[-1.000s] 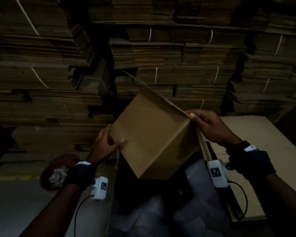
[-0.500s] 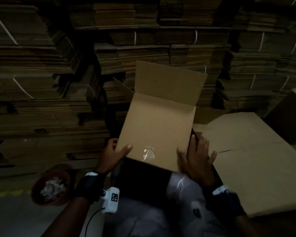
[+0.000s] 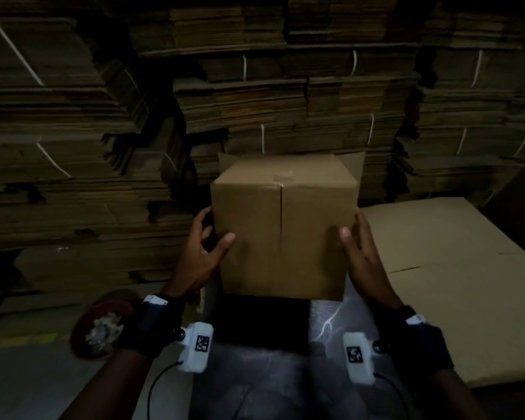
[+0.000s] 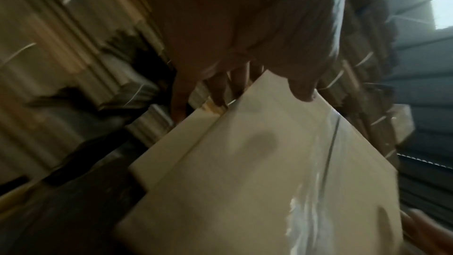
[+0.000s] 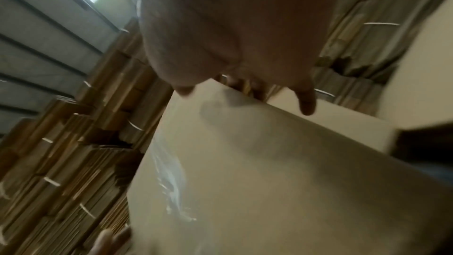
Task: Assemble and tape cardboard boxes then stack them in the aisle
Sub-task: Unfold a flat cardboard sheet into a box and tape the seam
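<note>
A person's left hand (image 3: 202,256) and right hand (image 3: 362,253) clasp a cardboard box (image 3: 282,234) from opposite sides, each thumb pressed on the near face and the fingers wrapped round the side walls. The box is held upright in front of the body, above the lap, with a centre seam running down the face toward the camera and a strip of clear tape (image 4: 308,210) glinting along that seam in the wrist views. Two flaps stand up at the far edge of the box. Both wrists carry dark straps with white camera units (image 3: 196,347) bearing printed markers.

To the right, just beside the box, lies a pile of flattened cardboard sheets (image 3: 455,268). Low on the left, near the left forearm, sits a reddish bowl (image 3: 97,325) holding pale crumpled scraps; what they are cannot be made out. Behind everything rises a wall of bundled flat cardboard (image 3: 73,131), tied with white straps, filling the dim background. The floor (image 3: 28,386) at lower left is grey, with a faint yellow line across it.
</note>
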`<control>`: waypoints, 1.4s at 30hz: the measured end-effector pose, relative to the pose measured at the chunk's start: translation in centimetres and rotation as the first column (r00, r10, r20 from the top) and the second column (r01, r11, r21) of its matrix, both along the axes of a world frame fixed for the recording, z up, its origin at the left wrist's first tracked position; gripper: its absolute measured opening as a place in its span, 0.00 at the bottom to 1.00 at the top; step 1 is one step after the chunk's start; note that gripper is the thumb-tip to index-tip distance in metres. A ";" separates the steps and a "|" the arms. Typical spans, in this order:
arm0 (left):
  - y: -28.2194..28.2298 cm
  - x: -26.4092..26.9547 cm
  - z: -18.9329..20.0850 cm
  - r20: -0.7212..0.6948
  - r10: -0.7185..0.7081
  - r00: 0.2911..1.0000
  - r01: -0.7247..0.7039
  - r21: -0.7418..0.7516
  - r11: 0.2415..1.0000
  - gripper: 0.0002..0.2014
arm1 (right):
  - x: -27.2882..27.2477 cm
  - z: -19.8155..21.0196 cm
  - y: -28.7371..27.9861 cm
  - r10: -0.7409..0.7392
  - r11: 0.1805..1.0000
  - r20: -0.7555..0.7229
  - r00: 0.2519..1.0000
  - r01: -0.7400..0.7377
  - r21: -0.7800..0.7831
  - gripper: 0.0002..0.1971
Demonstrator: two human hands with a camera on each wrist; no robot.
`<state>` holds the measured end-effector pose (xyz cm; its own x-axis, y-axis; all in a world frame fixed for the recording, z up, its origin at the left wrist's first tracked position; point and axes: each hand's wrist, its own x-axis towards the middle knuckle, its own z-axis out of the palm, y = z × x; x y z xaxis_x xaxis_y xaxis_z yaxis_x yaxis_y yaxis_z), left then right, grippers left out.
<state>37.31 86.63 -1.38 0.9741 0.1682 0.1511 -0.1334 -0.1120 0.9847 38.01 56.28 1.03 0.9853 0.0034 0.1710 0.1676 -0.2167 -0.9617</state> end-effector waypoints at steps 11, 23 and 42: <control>2.2 -0.5 5.7 0.106 -0.110 0.988 0.103 0.071 0.992 0.42 | 2.0 4.4 -0.9 0.075 0.974 0.040 0.996 -0.082 0.212 0.23; 1.6 3.3 6.4 -0.120 -0.100 0.988 0.117 0.137 0.984 0.29 | 6.8 3.6 -0.9 0.182 0.961 -0.201 0.963 -0.130 0.244 0.26; -5.7 -1.0 -4.3 0.192 -0.341 0.920 -0.052 0.923 0.381 0.30 | 4.9 -3.2 0.5 0.021 0.993 -0.354 0.935 -0.059 -0.098 0.36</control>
